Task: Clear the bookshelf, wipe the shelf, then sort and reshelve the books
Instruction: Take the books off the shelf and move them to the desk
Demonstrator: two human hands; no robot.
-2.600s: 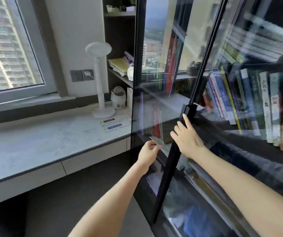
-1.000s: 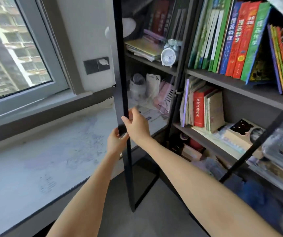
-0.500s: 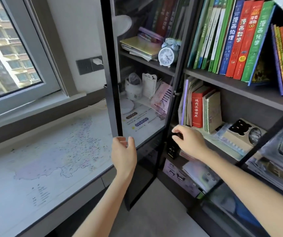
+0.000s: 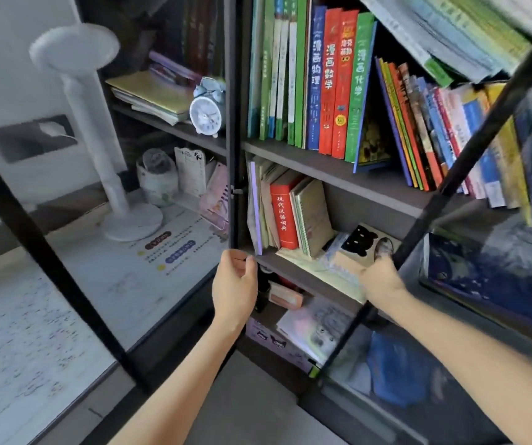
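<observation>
Left door point(image 4: 47, 252) is now swung wide. Left hand point(image 4: 234, 281) is off it, loosely curled and empty, below-left of the red book point(image 4: 284, 213). Right hand point(image 4: 382, 281) has moved to the flat stack point(image 4: 342, 264) right of it (fingers blurred, grasp unclear). Books still shelved, so clearing can start.

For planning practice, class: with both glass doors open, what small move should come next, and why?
Probably pull the flat stack off the middle shelf: the right hand is on it, the left hand holds nothing, and no books are cleared.
</observation>
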